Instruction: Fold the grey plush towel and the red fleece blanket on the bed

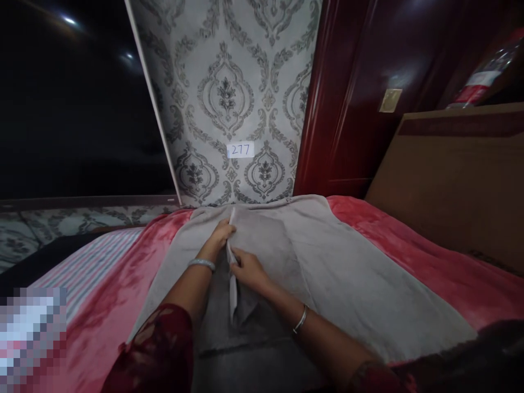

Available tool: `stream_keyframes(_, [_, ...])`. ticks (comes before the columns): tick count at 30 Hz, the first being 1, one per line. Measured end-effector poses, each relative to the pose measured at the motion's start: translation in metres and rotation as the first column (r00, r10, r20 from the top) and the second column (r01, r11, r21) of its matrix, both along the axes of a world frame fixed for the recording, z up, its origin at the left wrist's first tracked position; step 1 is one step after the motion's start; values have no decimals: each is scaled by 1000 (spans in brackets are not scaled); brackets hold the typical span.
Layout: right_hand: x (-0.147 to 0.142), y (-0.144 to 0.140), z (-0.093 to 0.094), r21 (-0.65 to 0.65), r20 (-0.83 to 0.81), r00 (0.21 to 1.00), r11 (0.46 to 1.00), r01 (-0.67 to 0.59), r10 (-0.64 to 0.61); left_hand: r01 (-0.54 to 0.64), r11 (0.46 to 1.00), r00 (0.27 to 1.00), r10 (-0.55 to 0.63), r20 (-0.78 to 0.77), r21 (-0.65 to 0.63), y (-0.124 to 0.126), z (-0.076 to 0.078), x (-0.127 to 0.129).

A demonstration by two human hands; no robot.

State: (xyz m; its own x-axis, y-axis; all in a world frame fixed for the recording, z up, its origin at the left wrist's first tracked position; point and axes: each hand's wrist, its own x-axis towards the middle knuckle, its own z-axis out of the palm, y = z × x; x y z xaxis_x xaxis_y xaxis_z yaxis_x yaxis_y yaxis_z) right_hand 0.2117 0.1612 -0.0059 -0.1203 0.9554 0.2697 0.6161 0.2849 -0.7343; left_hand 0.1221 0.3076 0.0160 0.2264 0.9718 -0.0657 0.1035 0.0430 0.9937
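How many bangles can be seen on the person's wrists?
2. One silver bangle on the left wrist, near the left hand; one bangle on the right wrist, behind the right hand. Sleeves may hide others.

Headboard (pixel 450 185) blocks rt — blanket (pixel 393 240) open.

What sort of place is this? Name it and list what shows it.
Most likely a bedroom. A red blanket covers a bed with a brown headboard, patterned wallpaper lines the wall, and both hands, left hand and right hand, grip a grey garment spread on the bed.
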Motion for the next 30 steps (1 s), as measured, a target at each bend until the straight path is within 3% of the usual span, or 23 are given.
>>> stream_keyframes(3, [-1,-7,-17,-98,-36,992,988,-121,118,15,999,998,-17,-56,-39,-6,-14,-8])
stream_keyframes(5, [9,-14,-21,-144,-100,987,979,-141,128,40,998,997,-44,-62,-52,-9,-20,-13])
stream_keyframes(8, [40,-28,-16,-122,-121,991,990,-64,49,101,992,992,-106,-67,-76,-16,-19,-21])
stream_keyframes(12, [93,-52,-12,13,-84,993,996,88,-87,182,974,977,-194,-85,-138,-39,-13,-39])
stream_keyframes(18, [145,-94,-40,153,-53,939,927,343,-339,284,954,942,-296,-158,-92,-94,-20,-65])
stream_keyframes(24, [151,-116,-64,-34,-79,920,923,382,-384,209,967,959,-232,-166,-146,-120,-25,-74])
stream_keyframes(30, [150,-107,-67,-31,-79,920,923,383,-384,242,961,934,-192,-301,137,-140,-33,-65])
